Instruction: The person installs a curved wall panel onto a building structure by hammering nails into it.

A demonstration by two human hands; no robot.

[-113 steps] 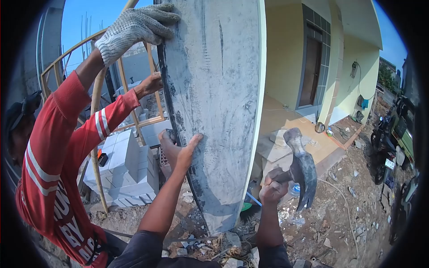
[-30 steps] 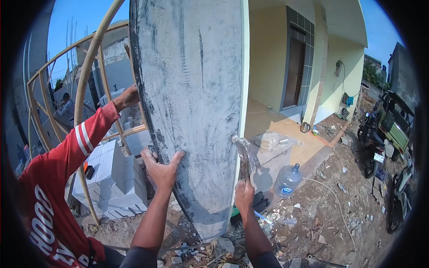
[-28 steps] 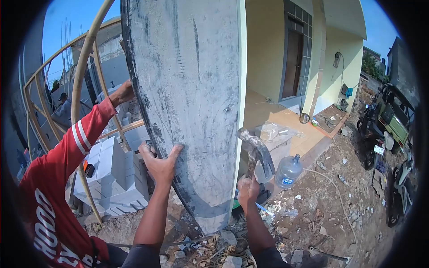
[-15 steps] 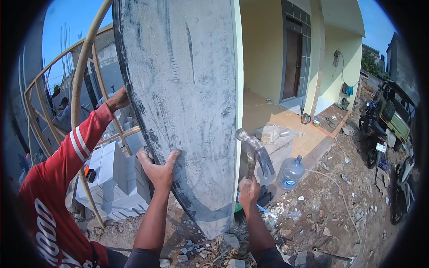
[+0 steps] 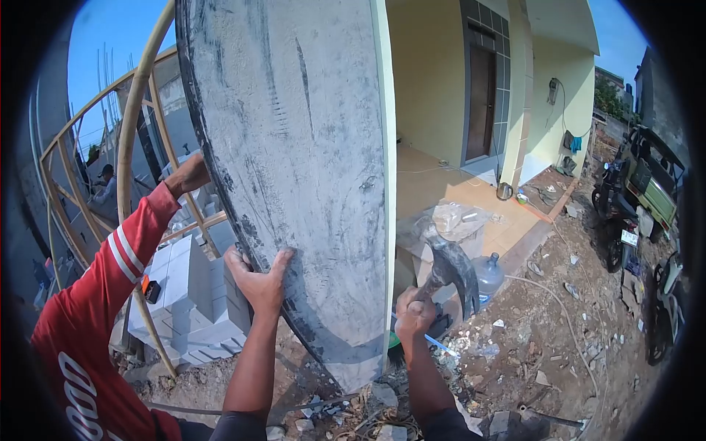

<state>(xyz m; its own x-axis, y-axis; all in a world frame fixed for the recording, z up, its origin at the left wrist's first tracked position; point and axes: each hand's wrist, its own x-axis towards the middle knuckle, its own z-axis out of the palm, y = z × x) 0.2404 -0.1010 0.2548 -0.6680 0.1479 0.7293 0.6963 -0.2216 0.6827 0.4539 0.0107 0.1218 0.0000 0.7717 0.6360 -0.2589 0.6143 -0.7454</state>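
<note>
A tall grey panel (image 5: 294,147) with a dark left edge stands upright in the centre, against a pale wall edge. My left hand (image 5: 259,283) grips its lower left edge, thumb on the face and fingers round the side. My right hand (image 5: 415,314), to the right of the panel, is closed round the handle of a claw hammer (image 5: 454,268), whose head is raised and slightly blurred. At the left, a co-worker in a red sleeve (image 5: 132,242) has a hand on the panel's left edge, above my left hand.
White blocks (image 5: 176,287) are stacked at the left beside a curved wooden pole (image 5: 123,147). A water jug (image 5: 487,275) stands behind the hammer. Rubble and a hose (image 5: 562,305) lie at the right, near motorbikes and a green vehicle (image 5: 651,187). Another person (image 5: 105,187) is at the far left.
The hammer has swung to the right and its head now overlaps the water jug. My left hand keeps its hold on the panel. The co-worker's hand stays at the edge.
</note>
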